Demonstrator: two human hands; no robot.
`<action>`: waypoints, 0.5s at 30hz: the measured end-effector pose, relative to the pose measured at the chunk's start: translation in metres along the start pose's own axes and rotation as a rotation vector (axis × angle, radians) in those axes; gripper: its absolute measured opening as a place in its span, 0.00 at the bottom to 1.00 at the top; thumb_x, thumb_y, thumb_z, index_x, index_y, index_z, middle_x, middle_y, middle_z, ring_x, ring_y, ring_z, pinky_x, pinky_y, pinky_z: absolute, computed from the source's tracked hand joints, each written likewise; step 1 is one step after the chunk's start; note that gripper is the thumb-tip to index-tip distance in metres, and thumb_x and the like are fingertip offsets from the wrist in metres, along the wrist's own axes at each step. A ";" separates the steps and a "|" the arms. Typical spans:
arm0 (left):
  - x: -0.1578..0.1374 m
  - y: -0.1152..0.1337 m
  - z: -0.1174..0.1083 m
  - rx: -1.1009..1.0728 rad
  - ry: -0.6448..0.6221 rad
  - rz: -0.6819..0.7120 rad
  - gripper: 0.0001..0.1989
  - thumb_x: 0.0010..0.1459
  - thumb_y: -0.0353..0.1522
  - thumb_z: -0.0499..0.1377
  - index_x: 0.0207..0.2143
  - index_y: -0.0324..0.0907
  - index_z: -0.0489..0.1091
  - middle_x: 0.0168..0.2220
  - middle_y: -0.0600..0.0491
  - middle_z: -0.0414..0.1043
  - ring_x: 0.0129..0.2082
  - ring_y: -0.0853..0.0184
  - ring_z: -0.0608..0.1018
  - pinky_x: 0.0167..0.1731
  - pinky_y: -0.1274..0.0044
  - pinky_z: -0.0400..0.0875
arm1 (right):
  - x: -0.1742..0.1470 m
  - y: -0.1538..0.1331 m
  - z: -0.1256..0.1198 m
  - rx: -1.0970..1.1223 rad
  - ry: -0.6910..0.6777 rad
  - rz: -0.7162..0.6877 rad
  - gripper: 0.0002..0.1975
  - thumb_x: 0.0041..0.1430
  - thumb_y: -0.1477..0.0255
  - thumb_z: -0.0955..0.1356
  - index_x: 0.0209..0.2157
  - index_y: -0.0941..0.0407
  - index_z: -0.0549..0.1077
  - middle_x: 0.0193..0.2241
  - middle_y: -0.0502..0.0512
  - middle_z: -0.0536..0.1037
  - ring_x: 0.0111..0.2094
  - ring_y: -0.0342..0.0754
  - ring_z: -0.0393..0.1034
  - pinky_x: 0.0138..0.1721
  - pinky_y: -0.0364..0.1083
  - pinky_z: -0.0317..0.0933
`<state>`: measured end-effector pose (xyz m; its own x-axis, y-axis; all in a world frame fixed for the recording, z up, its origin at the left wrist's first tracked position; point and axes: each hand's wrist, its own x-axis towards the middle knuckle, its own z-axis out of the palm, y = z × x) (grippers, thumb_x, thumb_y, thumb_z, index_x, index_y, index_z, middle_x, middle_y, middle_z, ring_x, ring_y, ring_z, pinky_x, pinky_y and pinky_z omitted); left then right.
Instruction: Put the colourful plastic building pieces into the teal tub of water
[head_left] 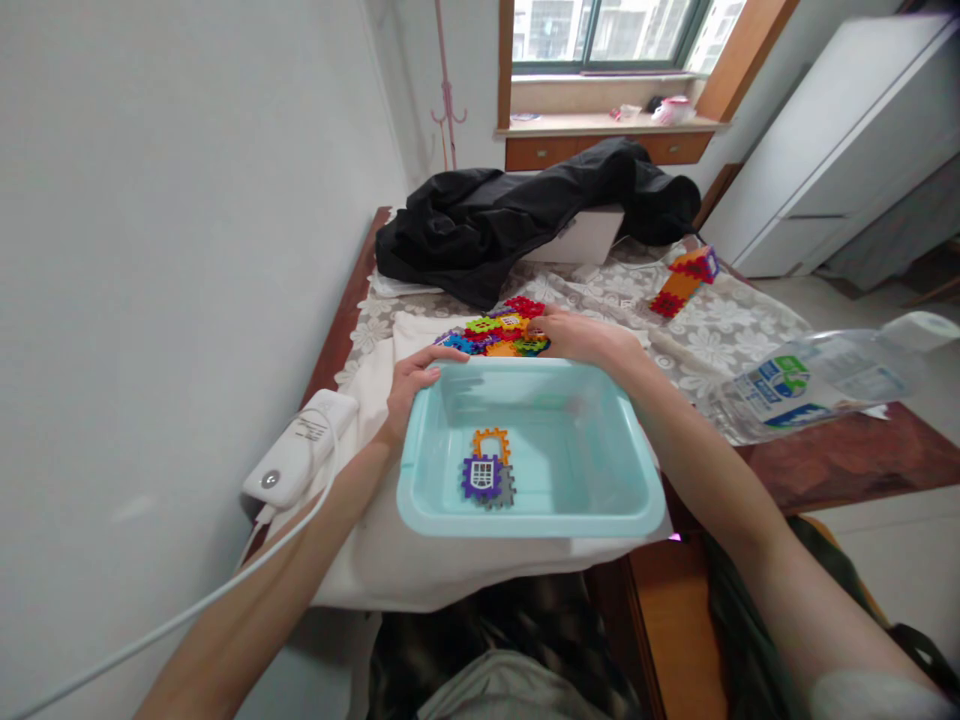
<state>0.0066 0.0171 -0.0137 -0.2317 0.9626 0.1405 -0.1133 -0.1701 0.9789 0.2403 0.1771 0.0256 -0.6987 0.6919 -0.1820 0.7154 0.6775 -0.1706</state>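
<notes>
A light blue plastic basin (pixel 529 525) sits close in front of me on a white cloth. My left hand (pixel 411 385) grips its far left corner, fingers lying over the rim. Inside the basin are a few toothed building tiles: a purple one with a window pattern (pixel 481 479), an orange frame (pixel 492 441) and a grey one (pixel 509 487). Behind the far rim lies a heap of colourful interlocking tiles (pixel 501 338), its lower part hidden by the basin. My right hand (pixel 574 332) is at the heap's right side, fingers curled in among the tiles; what they hold is hidden.
A clear plastic bottle (pixel 817 385) lies at the right. Joined orange and red tiles (pixel 684 282) stand on the patterned tablecloth (pixel 739 325). Black fabric (pixel 480 220) covers the back, partly over a white box (pixel 577 238). A white device with a cable (pixel 300 450) is on the left.
</notes>
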 end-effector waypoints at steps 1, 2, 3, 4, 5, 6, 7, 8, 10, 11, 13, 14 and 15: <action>0.000 0.000 0.000 0.007 0.002 0.004 0.16 0.50 0.38 0.64 0.36 0.39 0.85 0.35 0.48 0.83 0.33 0.60 0.79 0.34 0.73 0.74 | 0.000 0.000 0.000 0.006 0.008 0.008 0.32 0.65 0.53 0.70 0.66 0.51 0.73 0.66 0.66 0.75 0.59 0.64 0.76 0.55 0.54 0.70; 0.001 0.000 0.000 0.013 0.004 0.008 0.16 0.50 0.38 0.64 0.36 0.39 0.85 0.35 0.48 0.83 0.33 0.60 0.79 0.34 0.74 0.74 | 0.000 0.000 0.000 0.014 0.012 0.015 0.35 0.64 0.53 0.70 0.69 0.51 0.70 0.68 0.66 0.72 0.60 0.64 0.75 0.56 0.54 0.70; 0.001 -0.001 -0.001 0.017 0.004 0.008 0.16 0.49 0.38 0.64 0.36 0.39 0.85 0.35 0.48 0.83 0.33 0.60 0.79 0.34 0.74 0.74 | 0.001 0.000 0.000 0.023 0.011 0.017 0.38 0.63 0.53 0.71 0.72 0.50 0.66 0.71 0.64 0.69 0.63 0.64 0.73 0.57 0.54 0.70; 0.001 -0.001 -0.001 0.019 0.004 0.006 0.16 0.49 0.38 0.64 0.35 0.39 0.85 0.35 0.48 0.83 0.32 0.60 0.79 0.34 0.74 0.74 | 0.001 0.000 0.000 0.030 0.004 0.015 0.41 0.64 0.53 0.71 0.74 0.48 0.63 0.72 0.62 0.67 0.65 0.64 0.71 0.59 0.54 0.69; 0.002 -0.001 -0.001 0.018 0.003 0.004 0.15 0.48 0.38 0.64 0.35 0.39 0.85 0.34 0.48 0.83 0.32 0.61 0.78 0.33 0.74 0.73 | 0.001 0.000 0.000 0.033 -0.012 0.010 0.41 0.64 0.53 0.71 0.75 0.46 0.61 0.73 0.60 0.67 0.67 0.64 0.70 0.61 0.54 0.68; 0.002 -0.001 -0.001 0.016 0.003 0.003 0.15 0.48 0.38 0.64 0.35 0.40 0.85 0.34 0.48 0.83 0.31 0.61 0.78 0.33 0.74 0.73 | 0.001 0.000 -0.001 0.034 -0.032 0.010 0.41 0.65 0.53 0.71 0.75 0.45 0.61 0.73 0.58 0.67 0.67 0.63 0.69 0.62 0.55 0.67; 0.002 -0.001 -0.001 0.016 0.005 0.003 0.15 0.48 0.38 0.64 0.35 0.40 0.85 0.34 0.48 0.83 0.32 0.61 0.78 0.33 0.73 0.73 | 0.001 -0.001 -0.001 0.033 -0.048 0.013 0.40 0.65 0.52 0.70 0.75 0.45 0.62 0.73 0.58 0.68 0.68 0.63 0.69 0.63 0.55 0.67; 0.002 0.000 0.000 0.019 0.011 0.004 0.15 0.48 0.38 0.64 0.35 0.40 0.85 0.35 0.48 0.83 0.33 0.60 0.78 0.34 0.73 0.74 | 0.001 -0.001 -0.002 0.030 -0.055 0.019 0.40 0.65 0.52 0.70 0.75 0.46 0.63 0.72 0.59 0.69 0.68 0.64 0.68 0.63 0.56 0.66; 0.001 0.001 0.001 0.021 0.024 0.002 0.15 0.48 0.37 0.64 0.35 0.40 0.85 0.37 0.48 0.84 0.35 0.59 0.79 0.35 0.73 0.75 | 0.001 -0.002 -0.003 0.027 -0.046 0.039 0.41 0.65 0.52 0.70 0.75 0.48 0.63 0.73 0.61 0.67 0.68 0.65 0.68 0.63 0.56 0.67; 0.000 0.001 0.001 0.020 0.026 -0.001 0.14 0.49 0.37 0.64 0.35 0.40 0.85 0.37 0.48 0.84 0.35 0.59 0.79 0.36 0.73 0.75 | 0.001 -0.002 -0.003 0.027 -0.038 0.044 0.41 0.65 0.52 0.70 0.75 0.48 0.62 0.73 0.62 0.67 0.68 0.64 0.69 0.62 0.55 0.67; 0.000 0.002 0.001 0.012 0.018 -0.006 0.15 0.49 0.37 0.64 0.35 0.40 0.85 0.36 0.48 0.84 0.34 0.59 0.79 0.35 0.73 0.74 | 0.002 -0.002 -0.004 0.027 -0.032 0.033 0.39 0.65 0.52 0.70 0.74 0.47 0.64 0.71 0.62 0.70 0.65 0.64 0.71 0.59 0.54 0.68; 0.000 0.001 0.001 0.007 0.012 -0.007 0.15 0.49 0.37 0.64 0.36 0.40 0.85 0.36 0.48 0.83 0.34 0.60 0.79 0.35 0.74 0.74 | 0.002 -0.002 -0.004 0.030 -0.039 0.024 0.37 0.65 0.51 0.70 0.73 0.46 0.66 0.69 0.62 0.73 0.63 0.63 0.73 0.57 0.53 0.69; 0.000 0.001 0.000 0.004 0.004 -0.009 0.16 0.49 0.37 0.64 0.36 0.40 0.86 0.36 0.49 0.83 0.33 0.61 0.79 0.35 0.74 0.74 | 0.002 -0.002 -0.004 0.031 -0.045 0.016 0.35 0.65 0.50 0.70 0.70 0.46 0.69 0.66 0.62 0.76 0.60 0.63 0.75 0.55 0.52 0.70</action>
<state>0.0069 0.0167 -0.0128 -0.2350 0.9631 0.1313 -0.1111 -0.1609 0.9807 0.2373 0.1782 0.0294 -0.6864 0.6904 -0.2283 0.7271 0.6576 -0.1973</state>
